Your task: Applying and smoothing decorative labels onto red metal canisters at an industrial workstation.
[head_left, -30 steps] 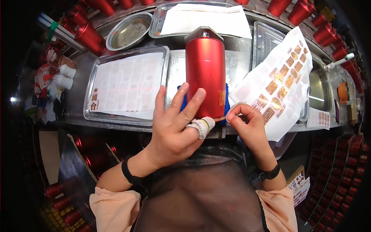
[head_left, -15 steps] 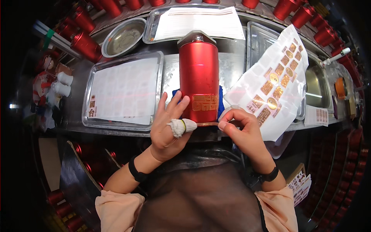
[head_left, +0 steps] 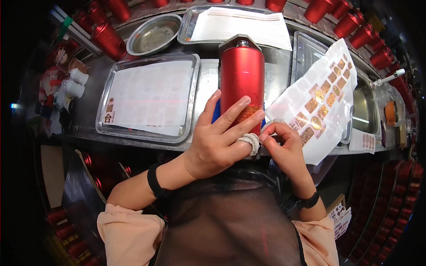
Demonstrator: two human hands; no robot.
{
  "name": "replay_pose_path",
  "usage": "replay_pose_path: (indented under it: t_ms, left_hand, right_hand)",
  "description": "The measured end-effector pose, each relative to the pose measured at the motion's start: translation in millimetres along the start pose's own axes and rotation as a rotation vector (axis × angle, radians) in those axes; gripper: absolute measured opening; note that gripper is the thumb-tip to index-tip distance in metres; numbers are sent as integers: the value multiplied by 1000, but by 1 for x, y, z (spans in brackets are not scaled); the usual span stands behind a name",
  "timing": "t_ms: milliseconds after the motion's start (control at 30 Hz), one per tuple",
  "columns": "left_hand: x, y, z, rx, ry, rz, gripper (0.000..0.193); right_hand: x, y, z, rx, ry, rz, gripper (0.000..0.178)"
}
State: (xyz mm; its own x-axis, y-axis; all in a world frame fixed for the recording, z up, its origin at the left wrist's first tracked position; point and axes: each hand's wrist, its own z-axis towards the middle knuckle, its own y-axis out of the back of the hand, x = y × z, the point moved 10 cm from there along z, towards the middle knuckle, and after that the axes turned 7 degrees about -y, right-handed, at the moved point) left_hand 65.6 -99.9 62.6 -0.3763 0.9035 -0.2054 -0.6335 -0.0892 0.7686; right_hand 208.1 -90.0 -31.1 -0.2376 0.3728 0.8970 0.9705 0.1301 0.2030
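Observation:
A glossy red bottle (head_left: 242, 75) lies in front of me, its lower end toward me, with a dark angular piece (head_left: 241, 40) at its far end. Across its near part is a gold decal (head_left: 251, 112), partly hidden by my fingers. My left hand (head_left: 217, 144) rests over it with fingers spread, the thumb wearing a white finger cover (head_left: 252, 142). At the bottle's near right edge my right hand (head_left: 284, 141) pinches thumb against forefinger; anything between them is too small to make out. Blue cloth (head_left: 216, 111) shows under the bottle.
A large decal sheet (head_left: 326, 99) lies right of the bottle, over a clear tray (head_left: 306, 48). Left stands a metal tray (head_left: 103, 97) with white sheets; behind are a metal bowl (head_left: 153, 35) and another paper-filled tray (head_left: 188, 26). Red bottles (head_left: 108, 42) line the back.
My left hand has moved right, from beside the bottle onto its decal. My right hand stays pinched at the bottle's near right edge. The view has shifted slightly.

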Motion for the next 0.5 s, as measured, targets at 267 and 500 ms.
replay_pose_path:
  t_ms: [267, 500]
  left_hand:
    - [21, 3, -47, -298, 236, -116, 25]
    - [14, 7, -35, -187, 177, 50, 12]
  right_hand:
    - [9, 0, -5, 44, 43, 62, 11]
    - [8, 5, -1, 6, 37, 14, 10]
